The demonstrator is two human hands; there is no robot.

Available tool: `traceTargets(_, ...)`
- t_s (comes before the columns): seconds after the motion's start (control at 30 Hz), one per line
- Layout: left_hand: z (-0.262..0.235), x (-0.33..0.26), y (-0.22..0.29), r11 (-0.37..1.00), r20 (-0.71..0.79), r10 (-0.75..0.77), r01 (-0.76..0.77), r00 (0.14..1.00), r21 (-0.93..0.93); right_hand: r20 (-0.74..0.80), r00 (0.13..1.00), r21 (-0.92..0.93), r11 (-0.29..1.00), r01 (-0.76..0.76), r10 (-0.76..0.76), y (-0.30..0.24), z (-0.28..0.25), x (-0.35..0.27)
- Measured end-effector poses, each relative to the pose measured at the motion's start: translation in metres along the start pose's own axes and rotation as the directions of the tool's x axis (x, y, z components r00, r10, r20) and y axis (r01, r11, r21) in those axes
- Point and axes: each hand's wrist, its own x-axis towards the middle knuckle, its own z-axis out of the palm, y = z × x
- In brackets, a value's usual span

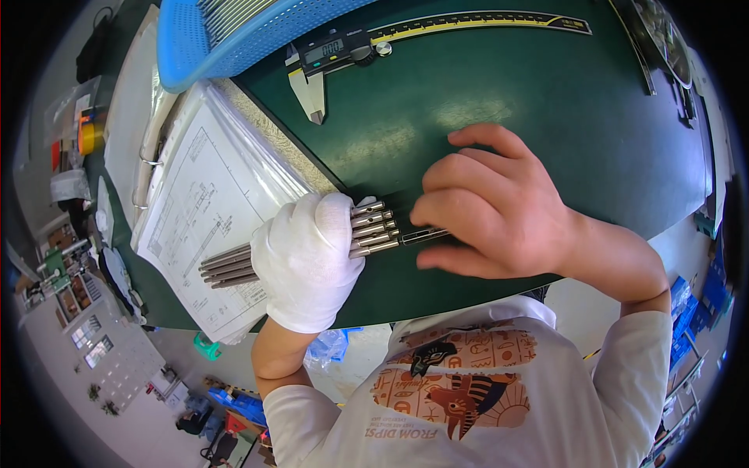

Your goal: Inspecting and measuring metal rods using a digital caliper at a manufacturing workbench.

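Note:
My left hand (306,261), in a white glove, is closed around a bundle of several slim metal rods (376,231). Their ends with small holes stick out on the right of the glove. The plain ends (228,267) come out on the left, over printed drawings. My bare right hand (499,210) is just right of the bundle, slightly smeared, with thumb and fingers curled about a slim black and silver tool (423,235). That tool points at the end of one of the lower rods. Whether its tip sits inside the rod, I cannot tell.
A digital caliper (331,51) lies on the dark green table mat (390,117). A blue perforated basket (187,62) with more rods stands at the far left. An opened ring binder (152,164) holds drawing sheets (211,195). A metal tray (663,39) sits at the far right.

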Motion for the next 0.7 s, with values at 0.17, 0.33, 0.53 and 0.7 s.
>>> traceTargets(0.17,0.001,-0.002,-0.001,1.0,-0.004,-0.003,0.003,1.0,0.0,0.167,0.985,-0.015,0.999,0.042,-0.039,0.002,-0.007,-0.002)
traceTargets(0.33,0.0,0.0,0.0,1.0,0.0,0.0,0.0,1.0,0.004,0.053,0.999,0.091,0.996,0.003,-0.007,-0.002,0.002,-0.001)
traceTargets(0.53,-0.002,0.0,0.001,1.0,0.023,-0.01,0.01,1.0,0.003,0.199,0.98,0.06,0.997,-0.04,0.028,-0.001,-0.003,-0.001)
traceTargets(0.7,-0.001,-0.001,0.0,1.0,0.006,-0.014,0.014,1.0,0.003,0.06,0.996,0.129,0.989,-0.073,0.065,-0.009,0.001,0.001)
